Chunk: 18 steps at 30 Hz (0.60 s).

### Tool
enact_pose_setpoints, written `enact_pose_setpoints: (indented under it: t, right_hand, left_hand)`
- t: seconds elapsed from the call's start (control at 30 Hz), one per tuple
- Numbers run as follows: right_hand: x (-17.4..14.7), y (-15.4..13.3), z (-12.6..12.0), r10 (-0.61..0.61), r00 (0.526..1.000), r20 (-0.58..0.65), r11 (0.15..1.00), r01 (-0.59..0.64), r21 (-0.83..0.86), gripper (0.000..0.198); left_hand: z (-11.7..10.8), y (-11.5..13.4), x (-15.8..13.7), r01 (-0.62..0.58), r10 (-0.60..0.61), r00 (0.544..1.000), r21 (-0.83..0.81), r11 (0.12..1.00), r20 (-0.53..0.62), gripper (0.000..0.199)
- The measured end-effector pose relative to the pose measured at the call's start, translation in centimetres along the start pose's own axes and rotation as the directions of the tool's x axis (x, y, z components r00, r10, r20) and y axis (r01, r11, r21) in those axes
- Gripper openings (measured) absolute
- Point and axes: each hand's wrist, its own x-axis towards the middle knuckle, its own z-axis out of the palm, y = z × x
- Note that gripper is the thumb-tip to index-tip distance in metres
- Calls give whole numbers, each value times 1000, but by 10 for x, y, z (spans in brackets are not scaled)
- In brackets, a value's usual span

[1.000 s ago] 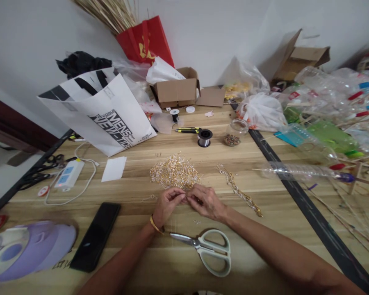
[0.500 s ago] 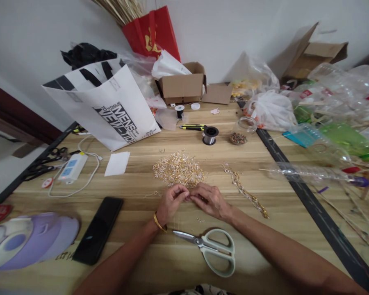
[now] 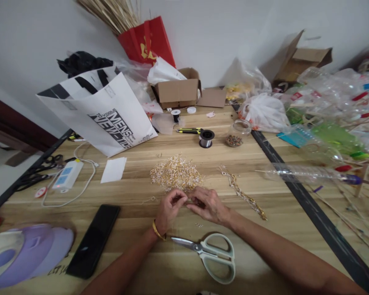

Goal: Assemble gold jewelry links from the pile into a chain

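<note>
My left hand [image 3: 171, 207] and my right hand [image 3: 209, 205] meet fingertip to fingertip just in front of a heap of gold and clear beads [image 3: 176, 172]. Both are closed in a pinch; whatever is between the fingers is too small to name. A thin, pale thread seems to hang below my left hand. On the table near my wrists lie a few tiny beads [image 3: 199, 225] and scissors [image 3: 215, 257] with pale handles. To the right stretches a strand of gold and clear beads [image 3: 245, 194]. A small loop of wire or thread [image 3: 153, 198] rests at the left.
Behind the heap stand a spool of wire [image 3: 206, 139], a yellow-black utility knife [image 3: 189, 130] and a jar of small beads [image 3: 235, 140]. A black phone [image 3: 94, 241] and a power strip [image 3: 68, 175] lie left. Plastic bottles [image 3: 329, 88] crowd the right.
My fingertips have shifted slightly, the right fingers a little more raised and spread over the pinch. The whole view has tilted a little, so things sit lower and further left.
</note>
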Motion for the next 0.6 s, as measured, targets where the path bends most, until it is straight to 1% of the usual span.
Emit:
enact_pose_setpoints:
  t: [0.07,0.2,0.3,0.5,0.6]
  right_hand:
    - [0,0,0,-12,1000,1,1000,12,-28,14]
    - [-1,4,2,-29,1000,-5,999,28,-19,12]
    - [-1,5,3,-25,1000,-4,1000,25,-9,11]
    - [0,2,2,-20,1000,-8,1000,20,-11,9]
    - [0,1,2,-11,1000,-2,999,11,-31,12]
  left_hand:
    - [0,-1,1,-11,11,1000,8,1000,-7,14]
    - [0,-2,1,-27,27,1000,29,999,2,14]
    - [0,-2,1,-26,26,1000,36,999,12,14]
    - [1,1,0,-39,39,999,39,998,-8,13]
    - [0,2,0,-35,35,999,36,999,-12,13]
